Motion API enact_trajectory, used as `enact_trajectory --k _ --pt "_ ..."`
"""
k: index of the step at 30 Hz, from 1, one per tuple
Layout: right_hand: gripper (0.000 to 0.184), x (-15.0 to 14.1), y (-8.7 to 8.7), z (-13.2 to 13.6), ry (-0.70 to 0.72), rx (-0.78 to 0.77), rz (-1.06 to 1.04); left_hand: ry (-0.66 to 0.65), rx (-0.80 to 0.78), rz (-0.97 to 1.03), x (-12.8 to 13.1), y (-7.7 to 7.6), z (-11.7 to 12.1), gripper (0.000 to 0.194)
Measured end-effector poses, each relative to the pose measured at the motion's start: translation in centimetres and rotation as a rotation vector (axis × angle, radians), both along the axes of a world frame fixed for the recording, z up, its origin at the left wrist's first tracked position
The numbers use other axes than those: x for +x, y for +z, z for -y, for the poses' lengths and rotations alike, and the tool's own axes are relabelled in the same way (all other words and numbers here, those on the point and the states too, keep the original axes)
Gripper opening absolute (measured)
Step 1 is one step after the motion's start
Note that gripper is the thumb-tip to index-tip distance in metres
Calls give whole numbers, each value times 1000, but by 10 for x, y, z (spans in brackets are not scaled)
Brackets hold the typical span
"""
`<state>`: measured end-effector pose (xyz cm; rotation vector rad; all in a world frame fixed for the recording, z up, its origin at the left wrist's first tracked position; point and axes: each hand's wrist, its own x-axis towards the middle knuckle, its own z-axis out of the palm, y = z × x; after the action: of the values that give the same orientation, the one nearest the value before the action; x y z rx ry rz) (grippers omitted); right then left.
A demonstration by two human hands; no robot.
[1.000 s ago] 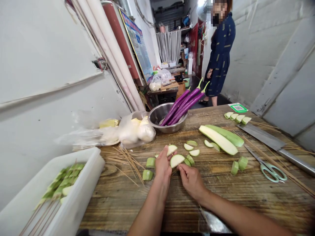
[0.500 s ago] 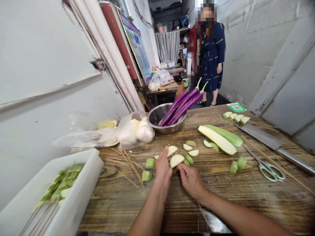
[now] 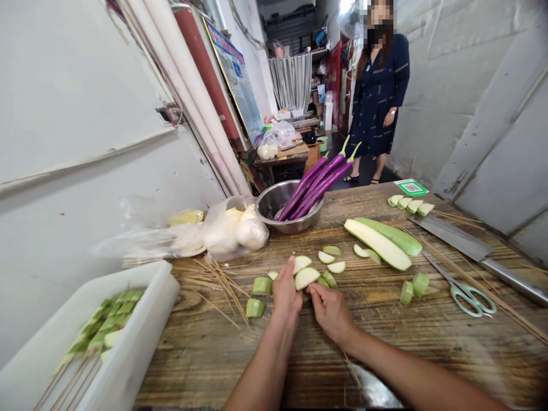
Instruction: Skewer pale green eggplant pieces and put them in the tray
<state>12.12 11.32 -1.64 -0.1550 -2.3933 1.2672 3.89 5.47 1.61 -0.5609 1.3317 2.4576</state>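
Half-round zucchini slices are at my hands over the wooden table. My left hand [image 3: 286, 291] is closed around the edge of a zucchini slice [image 3: 307, 278], its pale cut face turned up. Another pale slice [image 3: 302, 263] lies just behind, by the fingertips. My right hand [image 3: 334, 314] pinches a thin bamboo skewer at the near edge of the front slice; most of it is hidden by the hand, and a stick [image 3: 352, 371] shows below the wrist. Thick green pieces [image 3: 262, 285] sit left of my left hand, and loose slices [image 3: 326, 257] lie beyond my right.
A white bin [image 3: 149, 325] at left holds skewered slices. Loose skewers [image 3: 222, 285], bagged food [image 3: 235, 228] and a steel bowl [image 3: 291, 227] of eggplants [image 3: 314, 185] stand behind. Rightward lie zucchini halves [image 3: 377, 242], scissors [image 3: 471, 298] and a cleaver [image 3: 458, 237]. A person [image 3: 379, 97] stands beyond.
The front slice has tilted slightly and shifted a little left and down, with both hands nearly in place. The person at the back has stepped to the right and closer.
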Motion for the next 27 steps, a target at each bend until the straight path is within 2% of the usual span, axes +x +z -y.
enact_trajectory --k 8,16,24,27 --pt "26 -2 -1 -6 -34 16 -1 -74 147 -65 -3 8 3 20" --pt "29 -5 -2 -10 -103 2 -20 -393 147 -150 8 -3 1 29" --pt "21 -5 -1 -9 -70 1 -15 -354 177 -126 8 0 2 30" --pt "21 -4 -1 -8 -85 17 -31 -386 147 -131 9 1 2 30"
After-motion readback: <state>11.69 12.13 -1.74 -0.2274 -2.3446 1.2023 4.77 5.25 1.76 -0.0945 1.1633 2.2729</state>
